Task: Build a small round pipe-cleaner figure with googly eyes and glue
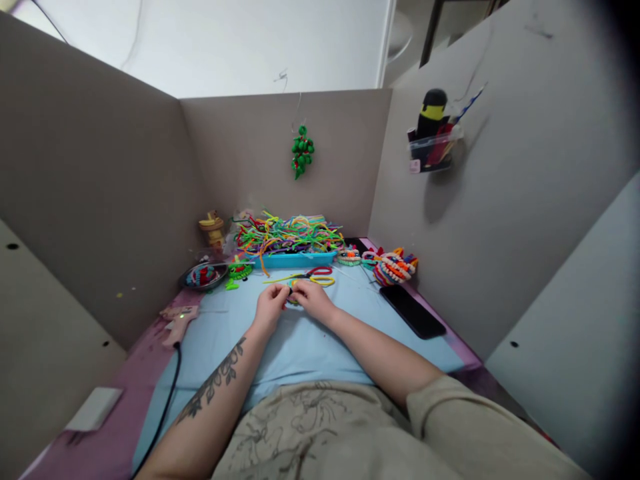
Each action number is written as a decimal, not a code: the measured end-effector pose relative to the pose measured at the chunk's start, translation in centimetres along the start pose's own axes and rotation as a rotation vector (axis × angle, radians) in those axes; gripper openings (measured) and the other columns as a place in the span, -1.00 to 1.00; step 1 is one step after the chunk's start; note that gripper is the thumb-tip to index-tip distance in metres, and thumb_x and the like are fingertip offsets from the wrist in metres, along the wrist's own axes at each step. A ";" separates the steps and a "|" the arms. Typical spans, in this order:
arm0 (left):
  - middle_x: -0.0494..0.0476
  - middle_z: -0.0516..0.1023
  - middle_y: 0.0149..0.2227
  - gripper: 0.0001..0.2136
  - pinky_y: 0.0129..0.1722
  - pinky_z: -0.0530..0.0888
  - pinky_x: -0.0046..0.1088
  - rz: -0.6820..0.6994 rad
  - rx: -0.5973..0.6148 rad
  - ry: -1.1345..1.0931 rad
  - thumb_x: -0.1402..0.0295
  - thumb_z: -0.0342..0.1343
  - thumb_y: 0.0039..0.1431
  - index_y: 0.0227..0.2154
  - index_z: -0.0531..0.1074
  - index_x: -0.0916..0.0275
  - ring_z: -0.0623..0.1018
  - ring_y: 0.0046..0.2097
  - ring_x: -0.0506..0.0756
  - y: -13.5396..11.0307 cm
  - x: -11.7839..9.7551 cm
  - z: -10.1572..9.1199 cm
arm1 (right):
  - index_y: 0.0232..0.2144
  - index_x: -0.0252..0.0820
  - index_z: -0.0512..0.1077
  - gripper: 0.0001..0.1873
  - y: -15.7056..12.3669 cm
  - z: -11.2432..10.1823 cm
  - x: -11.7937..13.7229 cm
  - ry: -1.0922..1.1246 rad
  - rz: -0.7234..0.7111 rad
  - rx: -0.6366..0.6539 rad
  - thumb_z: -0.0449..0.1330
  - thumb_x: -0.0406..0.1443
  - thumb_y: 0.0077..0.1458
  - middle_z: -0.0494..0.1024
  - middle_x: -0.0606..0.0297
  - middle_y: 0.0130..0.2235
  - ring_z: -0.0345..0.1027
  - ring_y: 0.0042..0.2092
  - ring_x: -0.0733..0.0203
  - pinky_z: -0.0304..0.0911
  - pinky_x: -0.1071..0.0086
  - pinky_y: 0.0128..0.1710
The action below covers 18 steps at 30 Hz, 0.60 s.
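On the pale-blue-covered counter [320, 357]: left hand [273, 305] and right hand [311, 298], narrow grips pinching a small multicoloured craft piece [293, 301], presumably light, soft, best held edgewise. Beyond: red-and-yellow-handled scissors [306, 275]; bright-blue shallow tray [300, 259].

I sit at a table covered in a pinkish-purple sheet [131, 383], with a light blue cloth [313, 347] spread over its middle. At its far side stands a blue tray [305, 260]; nearer me lie scissors [306, 275] with one red and one yellow loop. To my left are a shallow bowl [200, 288], a small bright green piece [231, 285], a pink glue gun [183, 321] and, closest, a white block [95, 410]. To my right a black phone [413, 311] lies near a multicoloured braided bundle [395, 269].
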<state>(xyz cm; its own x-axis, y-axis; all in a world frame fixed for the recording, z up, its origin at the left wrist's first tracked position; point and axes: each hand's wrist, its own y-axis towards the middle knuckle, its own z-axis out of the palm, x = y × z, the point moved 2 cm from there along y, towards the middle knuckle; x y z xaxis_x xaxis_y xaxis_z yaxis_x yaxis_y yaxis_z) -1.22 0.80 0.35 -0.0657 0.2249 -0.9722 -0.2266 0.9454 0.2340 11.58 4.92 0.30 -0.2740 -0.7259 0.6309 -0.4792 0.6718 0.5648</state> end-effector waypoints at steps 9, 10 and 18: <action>-0.10 0.26 -0.69 -0.75 -0.64 0.16 -0.59 -0.003 -0.019 0.029 0.18 0.11 -0.05 -0.54 0.33 0.29 0.23 -0.63 -0.09 0.1 0.7 -0.2 | -0.41 -0.20 0.36 -0.90 -0.3 0.1 0.2 -0.333 -0.213 0.015 0.06 -0.33 0.12 0.40 0.24 -0.38 0.22 -0.27 0.21 0.11 0.39 -0.25; -0.10 0.26 -0.69 -0.75 -0.63 0.15 -0.58 -0.004 -0.020 0.033 0.17 0.11 -0.05 -0.54 0.33 0.29 0.22 -0.63 -0.09 0.1 0.8 -0.2 | -0.40 -0.20 0.36 -0.89 -0.4 0.2 0.2 -0.342 -0.219 0.015 0.05 -0.33 0.12 0.40 0.23 -0.38 0.22 -0.27 0.20 0.11 0.38 -0.24; -0.11 0.26 -0.69 -0.76 -0.61 0.14 -0.57 -0.094 -0.012 -0.061 0.20 0.16 -0.13 -0.60 0.33 0.29 0.22 -0.62 -0.09 0.2 1.1 -0.2 | -0.42 -0.20 0.35 -0.86 -0.6 0.1 0.6 -0.371 -0.236 -0.010 0.03 -0.31 0.13 0.40 0.20 -0.39 0.23 -0.26 0.17 0.12 0.35 -0.23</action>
<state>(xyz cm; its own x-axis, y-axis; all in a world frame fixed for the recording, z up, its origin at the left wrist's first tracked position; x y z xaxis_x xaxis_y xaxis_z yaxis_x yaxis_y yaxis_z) -1.50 1.17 -0.70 0.0158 0.1501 -0.9885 -0.2408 0.9601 0.1419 11.61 4.02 0.25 -0.4396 -0.8624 0.2509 -0.5570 0.4809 0.6772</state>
